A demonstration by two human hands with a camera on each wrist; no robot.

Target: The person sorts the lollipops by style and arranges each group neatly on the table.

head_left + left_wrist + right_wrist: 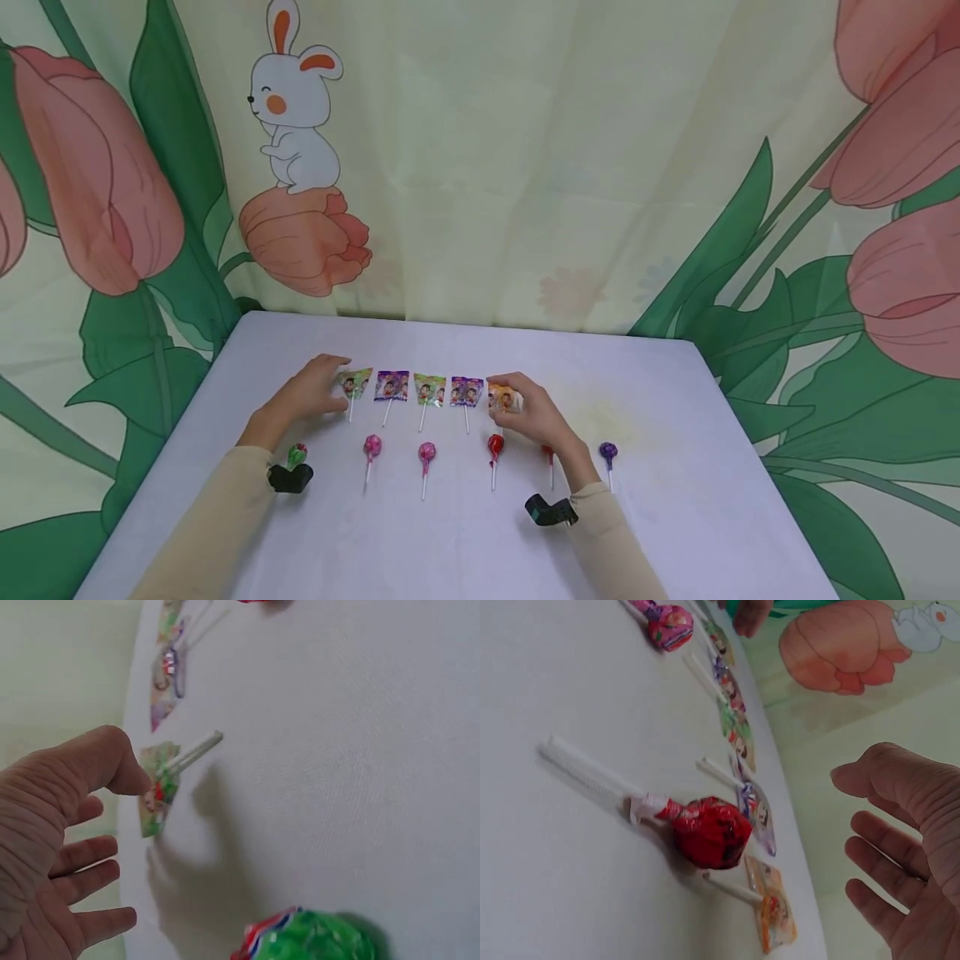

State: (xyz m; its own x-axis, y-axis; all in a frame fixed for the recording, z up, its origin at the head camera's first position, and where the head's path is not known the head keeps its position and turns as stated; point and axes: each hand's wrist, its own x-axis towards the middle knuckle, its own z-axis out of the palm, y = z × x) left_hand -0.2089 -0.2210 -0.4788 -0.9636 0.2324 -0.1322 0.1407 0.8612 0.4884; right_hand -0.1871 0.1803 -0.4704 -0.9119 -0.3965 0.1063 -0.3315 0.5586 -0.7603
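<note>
The left hand (309,392) is beside the leftmost flat-wrapped lollipop (355,382), green, its thumb close to the wrapper; in the left wrist view the thumb of the hand (60,825) overlaps that green packet (159,796), and contact cannot be told. At the row's right end, the right hand (534,410) is around the orange-wrapped lollipop (504,399) in the head view. From the right wrist, the hand (907,847) shows spread, relaxed fingers, apart from the orange packet (774,904). Between the hands lie purple (392,386), green (431,390) and purple (467,392) packets.
A nearer row of round lollipops lies on the white table (450,550): green (297,454), pink (372,446), another pink (427,452), red (496,445), a red one partly behind the right wrist (548,452), and purple (608,451). A printed curtain (510,167) hangs behind.
</note>
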